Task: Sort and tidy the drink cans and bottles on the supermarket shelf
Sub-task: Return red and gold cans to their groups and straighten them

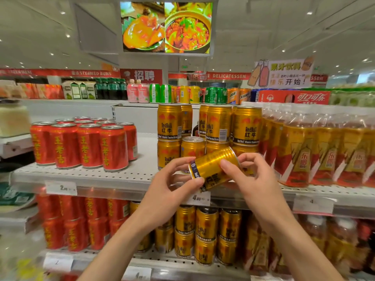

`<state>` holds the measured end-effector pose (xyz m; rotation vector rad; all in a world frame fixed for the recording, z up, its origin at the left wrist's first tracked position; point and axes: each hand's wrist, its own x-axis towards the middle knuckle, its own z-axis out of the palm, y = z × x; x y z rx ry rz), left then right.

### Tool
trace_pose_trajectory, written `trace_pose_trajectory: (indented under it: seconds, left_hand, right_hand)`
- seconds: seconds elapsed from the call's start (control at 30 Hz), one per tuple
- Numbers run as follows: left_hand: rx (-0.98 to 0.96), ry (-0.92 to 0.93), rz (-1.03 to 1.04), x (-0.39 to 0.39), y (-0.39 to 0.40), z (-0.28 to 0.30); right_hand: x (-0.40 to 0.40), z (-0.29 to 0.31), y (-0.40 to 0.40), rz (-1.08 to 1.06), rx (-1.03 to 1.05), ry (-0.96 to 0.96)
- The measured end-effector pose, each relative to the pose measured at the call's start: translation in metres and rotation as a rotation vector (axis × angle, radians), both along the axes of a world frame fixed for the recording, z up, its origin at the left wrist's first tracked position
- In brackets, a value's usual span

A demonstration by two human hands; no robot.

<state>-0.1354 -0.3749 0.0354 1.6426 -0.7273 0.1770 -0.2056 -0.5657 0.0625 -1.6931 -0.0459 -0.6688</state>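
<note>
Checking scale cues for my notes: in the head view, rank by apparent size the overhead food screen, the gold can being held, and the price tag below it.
1. Food screen, largest.
2. Gold can, though it looms because it is nearest the camera.
3. Price tag, smallest, partly hidden by the can.

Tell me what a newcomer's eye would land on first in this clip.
Both hands, left and right, hold a gold can tilted on its side at centre, in front of the stacked gold cans. Red cans stand in a block at left on the same shelf. A bright food screen hangs overhead.
</note>
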Motion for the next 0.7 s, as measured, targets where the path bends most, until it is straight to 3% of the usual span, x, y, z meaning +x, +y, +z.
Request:
trace_pose_trajectory:
  seconds: [0.33, 0.53, 0.7]
  left_hand:
    - [-0.053, -0.142, 0.126, 0.02, 0.032, 0.043]
    - [-0.067, -0.168, 0.433, 0.064, 0.035, 0.045]
    - [0.01, -0.061, 0.313, 0.083, 0.018, 0.047]
  right_hand:
    - [0.027, 0.061, 0.034, -0.106, -0.282, -0.222]
    - [0.062, 0.096, 0.038, -0.372, -0.754, -0.299]
    - [0.081, 0.101, 0.045, -0.497, -1.004, -0.249]
